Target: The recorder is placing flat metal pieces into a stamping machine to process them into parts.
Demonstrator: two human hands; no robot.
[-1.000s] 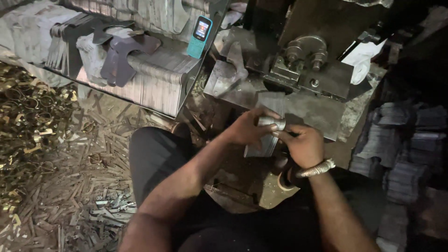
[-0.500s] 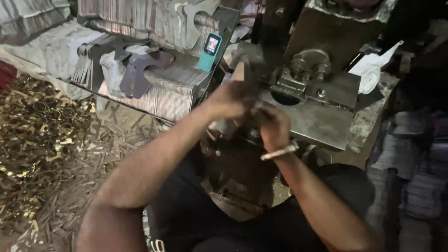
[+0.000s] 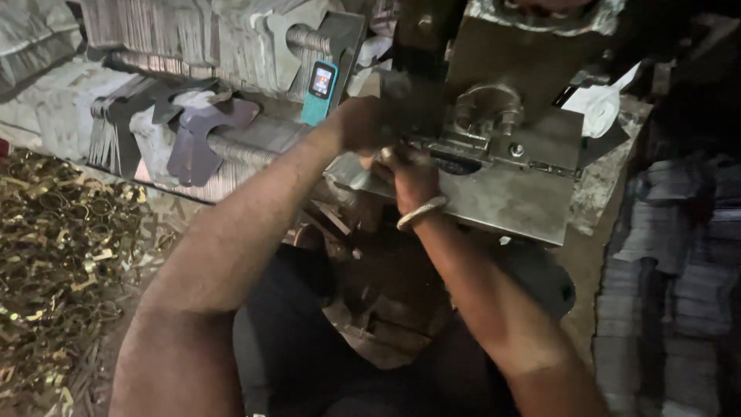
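Both my hands are pressed together at the front of a grey metal press (image 3: 525, 69). My left hand (image 3: 356, 123) reaches in from the left, its fingers hidden behind the dark column of the press. Just below it, my right hand (image 3: 413, 176), with a metal bangle on the wrist, is curled on a small shiny metal piece (image 3: 384, 155) at the edge of the press's flat steel base plate (image 3: 509, 205). A round fitting with bolts (image 3: 486, 108) sits on the press right beside my hands.
A small teal phone (image 3: 320, 89) leans on stacks of cut metal sheets (image 3: 193, 143) at the left. A heap of brass-coloured scrap (image 3: 54, 255) covers the floor at the far left. A white rag (image 3: 602, 104) lies behind the press, and more stacked metal (image 3: 679, 270) stands at the right.
My hands have carried the flat metal piece up from over my lap to the press, and my head has come closer to the machine.
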